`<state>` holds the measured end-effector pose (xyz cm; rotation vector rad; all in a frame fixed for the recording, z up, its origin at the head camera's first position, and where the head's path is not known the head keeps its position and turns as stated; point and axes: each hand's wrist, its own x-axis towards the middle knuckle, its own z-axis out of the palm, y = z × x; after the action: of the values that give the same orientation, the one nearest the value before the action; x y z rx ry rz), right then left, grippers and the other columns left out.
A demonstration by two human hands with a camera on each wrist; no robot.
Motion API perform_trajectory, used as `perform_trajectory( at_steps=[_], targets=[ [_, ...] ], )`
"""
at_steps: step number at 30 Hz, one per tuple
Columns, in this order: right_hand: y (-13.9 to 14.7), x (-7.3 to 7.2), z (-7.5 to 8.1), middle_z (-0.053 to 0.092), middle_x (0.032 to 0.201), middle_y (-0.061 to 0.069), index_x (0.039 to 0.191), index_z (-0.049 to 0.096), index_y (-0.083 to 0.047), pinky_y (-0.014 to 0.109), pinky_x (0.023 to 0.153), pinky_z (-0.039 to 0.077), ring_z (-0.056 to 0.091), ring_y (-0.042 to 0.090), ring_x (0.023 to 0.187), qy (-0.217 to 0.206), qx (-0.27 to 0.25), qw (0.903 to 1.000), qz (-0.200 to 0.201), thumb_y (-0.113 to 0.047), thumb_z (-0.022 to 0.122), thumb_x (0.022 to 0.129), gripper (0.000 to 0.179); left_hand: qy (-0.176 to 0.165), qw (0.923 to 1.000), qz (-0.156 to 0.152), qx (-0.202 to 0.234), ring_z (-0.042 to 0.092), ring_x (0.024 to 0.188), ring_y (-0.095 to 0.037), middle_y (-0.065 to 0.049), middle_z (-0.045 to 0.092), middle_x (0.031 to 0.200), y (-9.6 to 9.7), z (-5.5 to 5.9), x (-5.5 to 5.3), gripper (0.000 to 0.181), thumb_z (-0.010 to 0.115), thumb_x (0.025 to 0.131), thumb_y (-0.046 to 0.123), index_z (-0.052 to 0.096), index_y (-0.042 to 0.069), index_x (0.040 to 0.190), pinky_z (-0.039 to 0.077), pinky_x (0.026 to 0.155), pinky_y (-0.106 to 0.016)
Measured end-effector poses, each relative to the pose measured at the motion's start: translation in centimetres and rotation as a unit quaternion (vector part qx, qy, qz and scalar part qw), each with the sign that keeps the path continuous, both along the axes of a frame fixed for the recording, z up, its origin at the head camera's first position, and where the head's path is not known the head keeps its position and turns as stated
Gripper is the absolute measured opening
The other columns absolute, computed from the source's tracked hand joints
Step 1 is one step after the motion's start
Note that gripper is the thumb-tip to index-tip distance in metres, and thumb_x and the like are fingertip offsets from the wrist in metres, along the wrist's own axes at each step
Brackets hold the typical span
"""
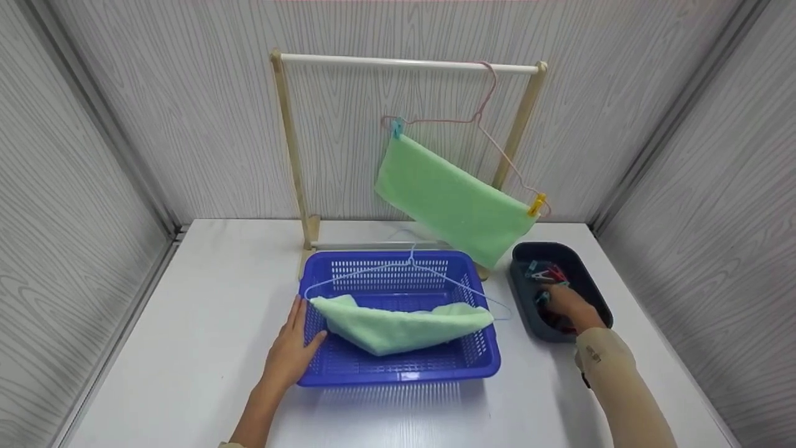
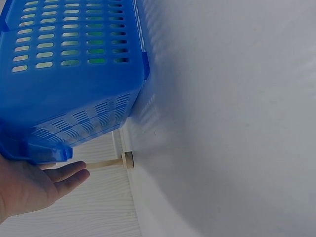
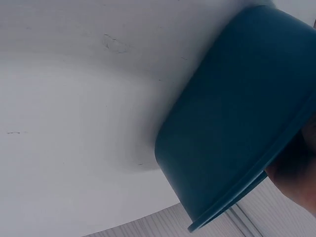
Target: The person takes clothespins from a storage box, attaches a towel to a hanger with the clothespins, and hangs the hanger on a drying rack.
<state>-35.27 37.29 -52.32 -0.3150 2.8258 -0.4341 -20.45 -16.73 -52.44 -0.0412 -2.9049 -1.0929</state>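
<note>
My left hand rests on the left rim of a blue plastic basket, its fingers fairly straight along the side and the thumb over the edge. Across the basket lies a light blue hanger with a pale green cloth over its lower part. My right hand reaches into a dark teal bin of clothespins. Its fingertips are at a teal clothespin; whether they pinch it is unclear. In the right wrist view, the bin wall hides the fingers.
Behind the basket stands a rack with a white rod and wooden posts. A pink hanger hangs tilted from it, carrying a green cloth by a blue clothespin and a yellow clothespin. Walls enclose the white table.
</note>
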Motion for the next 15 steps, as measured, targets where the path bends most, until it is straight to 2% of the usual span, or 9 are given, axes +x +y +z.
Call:
perform_trajectory(
  at_steps=[3,9,12,15],
  targets=[
    [0.06,0.04,-0.14,0.058,0.101,0.023,0.117,0.053,0.003,0.051,0.079,0.042,0.053,0.032,0.086,0.01,0.0,0.9999,-0.001,0.001,0.054,0.084,0.033,0.001,1.0,0.001,0.005,0.021,0.129,-0.044,-0.014,0.001,0.152,0.05,0.01,0.05,0.075,0.053,0.093,0.031,0.009,0.001,0.146,0.024,0.098,-0.058],
    [0.02,-0.05,-0.4,0.061,0.096,0.02,0.106,0.058,0.0,0.052,0.077,0.043,0.056,0.035,0.086,0.035,0.046,0.9983,0.004,-0.002,0.058,0.083,0.024,0.002,1.0,0.002,0.005,0.023,0.128,-0.044,-0.014,0.003,0.151,0.09,-0.08,0.17,0.075,0.054,0.093,0.03,0.01,0.001,0.146,0.026,0.097,-0.059],
    [-0.07,-0.23,-0.57,0.062,0.09,0.02,0.099,0.061,0.0,0.052,0.074,0.045,0.058,0.037,0.084,0.062,0.075,0.9953,0.005,-0.006,0.061,0.082,0.018,0.005,1.0,0.004,0.005,0.023,0.128,-0.044,-0.014,0.003,0.151,0.08,-0.06,0.12,0.075,0.054,0.093,0.03,0.01,0.001,0.146,0.026,0.096,-0.059],
    [-0.11,-0.44,-0.79,0.062,0.083,0.021,0.088,0.062,0.002,0.052,0.066,0.048,0.059,0.037,0.077,0.1,0.112,0.9886,0.004,-0.007,0.061,0.082,0.011,0.012,0.9999,0.004,0.004,0.023,0.128,-0.044,-0.014,0.004,0.151,0.05,-0.02,0.03,0.075,0.054,0.093,0.031,0.011,0.001,0.146,0.026,0.096,-0.059]
  ],
)
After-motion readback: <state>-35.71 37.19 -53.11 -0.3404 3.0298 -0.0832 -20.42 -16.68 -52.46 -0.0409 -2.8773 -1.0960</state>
